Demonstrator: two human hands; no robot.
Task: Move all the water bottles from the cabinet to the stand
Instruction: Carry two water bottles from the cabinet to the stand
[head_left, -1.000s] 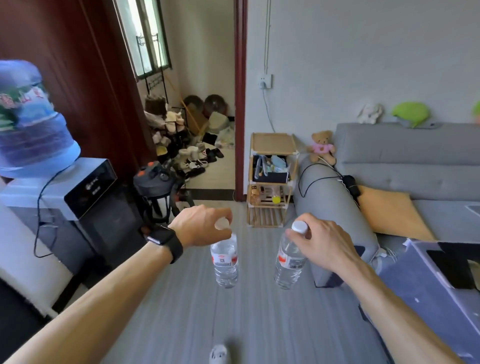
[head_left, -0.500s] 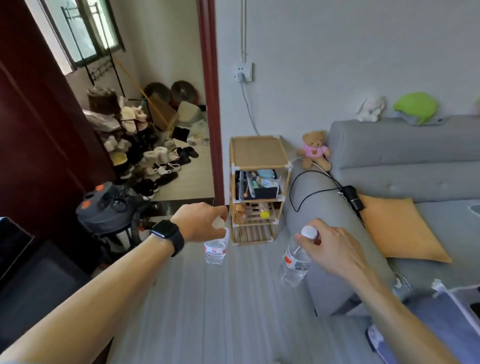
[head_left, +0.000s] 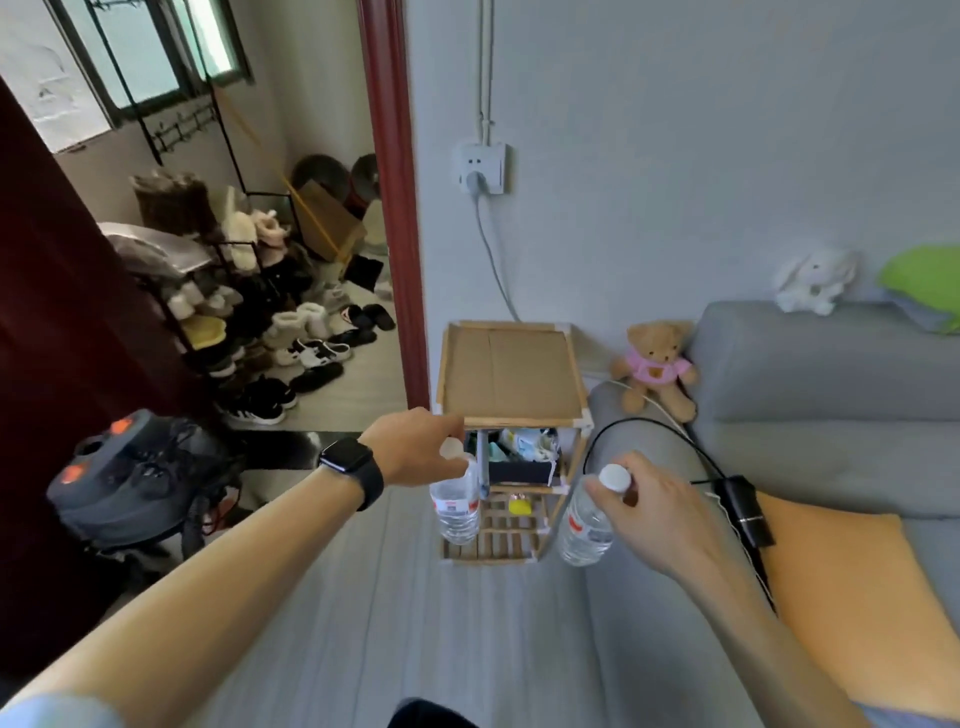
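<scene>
My left hand (head_left: 415, 447) grips a clear water bottle (head_left: 457, 512) by its white cap, the bottle hanging in front of the stand's left side. My right hand (head_left: 652, 512) holds a second water bottle (head_left: 582, 525) by the neck, its white cap showing above my fingers, just right of the stand's front. The wooden stand (head_left: 511, 415) has a bare cardboard-covered top, a middle shelf packed with small items and a slatted bottom shelf. The cabinet is out of view.
A grey sofa (head_left: 831, 395) with an orange cushion (head_left: 852, 597) stands right of the stand, a black cable and adapter (head_left: 743, 509) on its arm. A teddy bear (head_left: 657, 364) sits beside the stand. A grey vacuum (head_left: 140, 488) stands left; shoes (head_left: 291, 358) fill the doorway beyond.
The view has closed in on the stand, which now looks larger and nearer. Both hands carried their bottles forward, up to the stand's front. The water dispenser has left the view.
</scene>
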